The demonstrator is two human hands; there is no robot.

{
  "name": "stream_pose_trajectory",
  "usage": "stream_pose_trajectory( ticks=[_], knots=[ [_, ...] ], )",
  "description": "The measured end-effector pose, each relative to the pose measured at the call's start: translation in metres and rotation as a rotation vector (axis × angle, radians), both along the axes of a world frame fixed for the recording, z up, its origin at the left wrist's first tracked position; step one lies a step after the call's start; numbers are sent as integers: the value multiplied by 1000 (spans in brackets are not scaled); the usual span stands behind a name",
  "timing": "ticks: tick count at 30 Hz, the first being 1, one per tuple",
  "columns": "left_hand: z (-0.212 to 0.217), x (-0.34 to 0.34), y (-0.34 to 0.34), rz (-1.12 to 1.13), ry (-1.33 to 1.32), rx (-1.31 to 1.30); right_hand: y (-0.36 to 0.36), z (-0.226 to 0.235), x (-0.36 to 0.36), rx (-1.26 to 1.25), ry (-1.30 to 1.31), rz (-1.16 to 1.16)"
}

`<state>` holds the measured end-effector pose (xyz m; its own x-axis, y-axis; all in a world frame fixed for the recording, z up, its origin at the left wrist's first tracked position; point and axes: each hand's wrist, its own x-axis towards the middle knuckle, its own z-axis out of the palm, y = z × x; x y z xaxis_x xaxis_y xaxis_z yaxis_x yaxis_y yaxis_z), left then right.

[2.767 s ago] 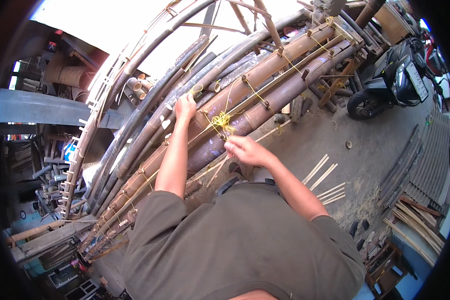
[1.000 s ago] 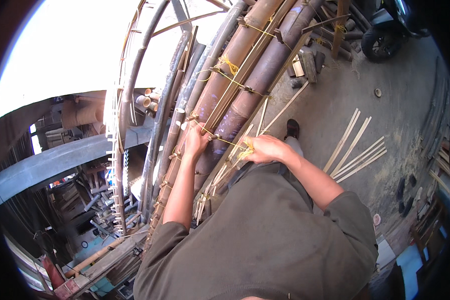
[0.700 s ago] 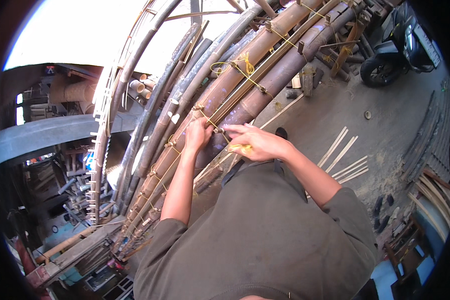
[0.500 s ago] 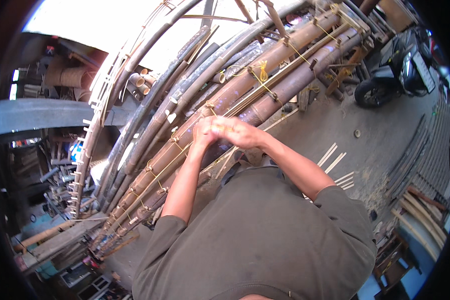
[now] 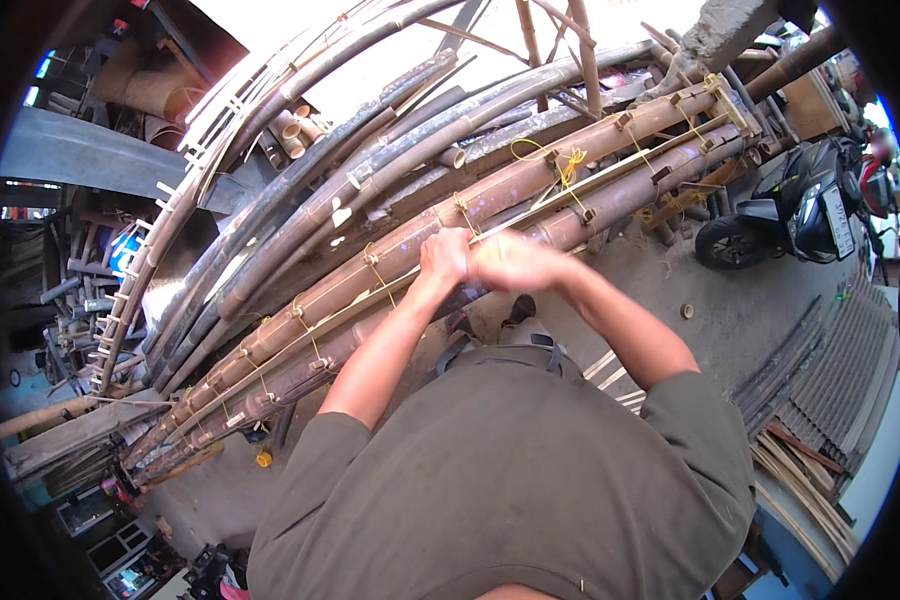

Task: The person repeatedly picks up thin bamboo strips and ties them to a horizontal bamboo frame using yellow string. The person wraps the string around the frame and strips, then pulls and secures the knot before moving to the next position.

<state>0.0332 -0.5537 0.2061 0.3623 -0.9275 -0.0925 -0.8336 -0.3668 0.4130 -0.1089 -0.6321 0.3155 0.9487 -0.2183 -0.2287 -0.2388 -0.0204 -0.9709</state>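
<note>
Two long brown bamboo poles (image 5: 510,183) lie side by side on a slant, with thin split strips between them. Thin yellow cord (image 5: 570,170) is tied round them at several places, with a loose tangle farther up the right part. Over the middle of the poles my left hand (image 5: 445,256) is closed in a fist; what it grips, if anything, is hidden. My right hand (image 5: 518,264) is beside it, smeared by motion, so its fingers cannot be read. Short pegs stick up along both poles.
More curved bamboo poles (image 5: 300,220) are stacked beyond. A motorcycle (image 5: 795,215) stands at the right. Bamboo strips (image 5: 800,490) and a ribbed stack (image 5: 840,370) lie at lower right. A small ring (image 5: 687,311) is on the floor, and an orange-yellow object (image 5: 264,459) lies at lower left.
My hands were close together over the poles; now the right hand has moved a little away to the right and is blurred. The view has shifted, showing my feet below the poles.
</note>
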Motion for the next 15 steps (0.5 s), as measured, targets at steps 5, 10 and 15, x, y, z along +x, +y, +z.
stream_pose_trajectory(
  ticks=[5,10,15],
  knots=[
    [16,3,-4,-93,45,105,48,-99,-35,-276,2,-102],
    [8,7,1,-189,0,1,50,-114,-50,467,-271,-477],
    [11,4,6,-169,50,1,29,-167,-157,938,178,-1203]
  ],
)
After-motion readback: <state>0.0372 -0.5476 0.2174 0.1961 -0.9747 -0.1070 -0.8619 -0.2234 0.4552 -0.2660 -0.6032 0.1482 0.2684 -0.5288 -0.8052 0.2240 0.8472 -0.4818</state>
